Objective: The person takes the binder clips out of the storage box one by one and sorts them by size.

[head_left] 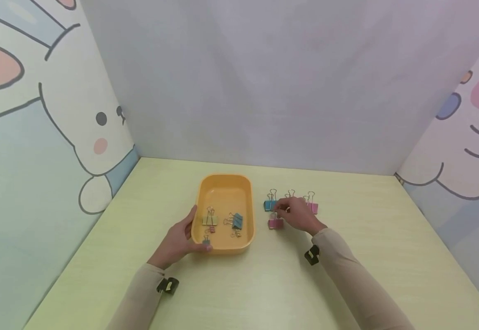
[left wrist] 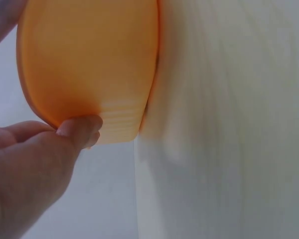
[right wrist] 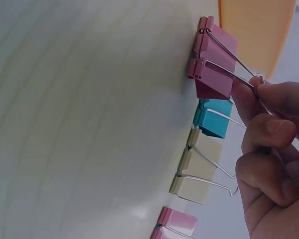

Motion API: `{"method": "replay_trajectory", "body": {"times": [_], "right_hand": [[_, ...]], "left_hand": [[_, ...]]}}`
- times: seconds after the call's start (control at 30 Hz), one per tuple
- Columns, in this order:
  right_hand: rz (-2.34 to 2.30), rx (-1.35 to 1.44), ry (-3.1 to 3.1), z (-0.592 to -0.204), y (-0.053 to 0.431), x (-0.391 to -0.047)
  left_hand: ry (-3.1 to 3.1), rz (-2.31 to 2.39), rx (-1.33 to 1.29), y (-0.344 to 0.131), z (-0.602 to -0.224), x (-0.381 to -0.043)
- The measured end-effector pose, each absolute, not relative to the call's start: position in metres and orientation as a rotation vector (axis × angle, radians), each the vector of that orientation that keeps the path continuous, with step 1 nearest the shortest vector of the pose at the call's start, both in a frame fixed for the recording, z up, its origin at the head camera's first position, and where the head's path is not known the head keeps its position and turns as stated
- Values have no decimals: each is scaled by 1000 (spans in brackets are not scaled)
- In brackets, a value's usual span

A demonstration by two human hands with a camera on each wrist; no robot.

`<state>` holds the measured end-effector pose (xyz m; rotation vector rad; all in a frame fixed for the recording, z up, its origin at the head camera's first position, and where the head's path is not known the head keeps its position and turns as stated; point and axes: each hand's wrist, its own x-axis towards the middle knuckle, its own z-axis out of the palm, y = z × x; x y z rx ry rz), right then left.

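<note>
My right hand [head_left: 299, 214] pinches the wire handle of a pink binder clip [right wrist: 217, 62] between thumb and fingers. Whether that clip touches the table or hangs just above it, I cannot tell. Beyond it stand a teal binder clip [right wrist: 214, 118], a cream one [right wrist: 197, 164] and another pink one [right wrist: 175, 224]; the hand partly covers this row in the head view. My left hand [head_left: 179, 240] grips the near left corner of an orange plastic tray [head_left: 224, 180], thumb at the front rim. Inside lie a yellow clip [head_left: 210, 221], a teal clip [head_left: 237, 221] and several tiny ones.
The pale wooden table [head_left: 260, 293] carries everything. A plain grey-white wall panel [head_left: 256, 91] rises behind it, and panels with cartoon animals stand at left and right. Dark wrist cameras sit on both sleeves.
</note>
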<state>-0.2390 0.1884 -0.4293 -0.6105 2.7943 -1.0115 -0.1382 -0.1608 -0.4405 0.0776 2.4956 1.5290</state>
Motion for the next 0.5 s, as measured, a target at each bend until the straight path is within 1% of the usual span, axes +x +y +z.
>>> {"method": "replay_trajectory", "body": {"times": [0.5], "right_hand": [[-1016,-590,2825,-433,194,-240]], "left_hand": [[2490,1543,110,-161,-439,-140]]}}
